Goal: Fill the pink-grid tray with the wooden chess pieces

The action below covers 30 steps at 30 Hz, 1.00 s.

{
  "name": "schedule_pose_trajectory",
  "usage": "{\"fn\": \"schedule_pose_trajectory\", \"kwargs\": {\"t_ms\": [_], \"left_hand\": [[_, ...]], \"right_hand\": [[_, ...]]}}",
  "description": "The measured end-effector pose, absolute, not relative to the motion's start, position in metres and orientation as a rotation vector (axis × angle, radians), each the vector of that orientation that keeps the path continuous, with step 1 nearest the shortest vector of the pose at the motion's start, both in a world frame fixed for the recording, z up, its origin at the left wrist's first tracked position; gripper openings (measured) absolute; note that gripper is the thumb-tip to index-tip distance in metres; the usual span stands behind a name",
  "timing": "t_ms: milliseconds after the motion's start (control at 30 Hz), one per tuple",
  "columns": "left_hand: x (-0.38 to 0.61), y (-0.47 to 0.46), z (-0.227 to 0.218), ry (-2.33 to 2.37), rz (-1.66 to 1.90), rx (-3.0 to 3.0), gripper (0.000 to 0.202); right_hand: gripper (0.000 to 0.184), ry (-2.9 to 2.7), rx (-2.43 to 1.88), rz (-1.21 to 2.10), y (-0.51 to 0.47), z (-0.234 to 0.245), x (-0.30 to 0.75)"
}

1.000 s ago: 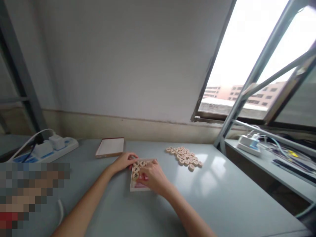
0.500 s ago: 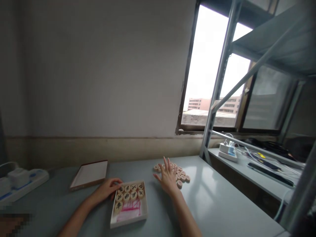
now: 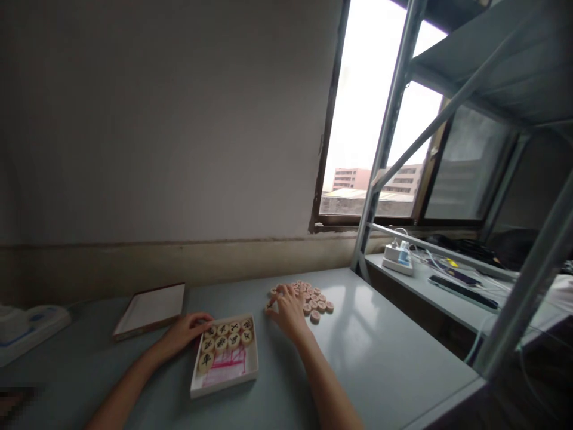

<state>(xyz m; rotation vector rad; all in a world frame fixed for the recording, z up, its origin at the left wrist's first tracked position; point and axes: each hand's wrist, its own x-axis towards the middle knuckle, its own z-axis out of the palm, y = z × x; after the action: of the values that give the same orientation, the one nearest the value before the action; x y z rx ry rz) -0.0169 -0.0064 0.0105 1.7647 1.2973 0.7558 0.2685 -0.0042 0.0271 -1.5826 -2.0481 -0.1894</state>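
Observation:
A shallow white box (image 3: pixel 224 382) lies on the grey table, with several round wooden chess pieces (image 3: pixel 226 335) lined up in its far half and pink print on its bare floor. My left hand (image 3: pixel 182 332) rests against the box's far left edge, fingers curled on the rim. My right hand (image 3: pixel 287 309) lies over the near left end of a loose pile of chess pieces (image 3: pixel 316 298) to the right of the box, fingers bent and pinching one piece at the pile's edge.
The box lid (image 3: pixel 150 309) lies upside down at the back left. A white power strip (image 3: pixel 24 325) sits at the far left. A metal rack upright (image 3: pixel 380 161) stands right of the table; its shelf holds a charger (image 3: pixel 397 258), cables and a dark phone (image 3: pixel 461 285).
My right hand left the box, reached right with fingers spread over the pile, then curled onto a piece. The camera view swung up and right. My left hand stayed at the box.

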Motion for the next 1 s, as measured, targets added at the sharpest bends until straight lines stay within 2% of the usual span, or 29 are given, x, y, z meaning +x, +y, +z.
{"fn": "schedule_pose_trajectory", "kwargs": {"t_ms": [133, 367, 667, 833, 1000], "left_hand": [[-0.013, -0.011, 0.02, 1.316, 0.732, 1.775, 0.045], [-0.01, -0.017, 0.027, 1.347, 0.628, 1.765, 0.044], [-0.011, -0.017, 0.023, 1.32, 0.65, 1.747, 0.039], [-0.01, -0.017, 0.022, 1.311, 0.655, 1.756, 0.037], [-0.01, -0.019, 0.023, 1.334, 0.646, 1.79, 0.038]], "right_hand": [[0.023, -2.096, -1.426, 0.03, -0.01, 0.035, 0.258], [0.028, -2.418, -0.897, 0.289, -0.025, 0.039, 0.22], [0.028, -2.605, -0.745, 0.209, -0.034, 0.031, 0.203], [0.032, -2.603, -0.803, 0.174, -0.037, 0.034, 0.2], [0.019, -2.575, -0.876, 0.118, -0.039, 0.035, 0.198]]}}
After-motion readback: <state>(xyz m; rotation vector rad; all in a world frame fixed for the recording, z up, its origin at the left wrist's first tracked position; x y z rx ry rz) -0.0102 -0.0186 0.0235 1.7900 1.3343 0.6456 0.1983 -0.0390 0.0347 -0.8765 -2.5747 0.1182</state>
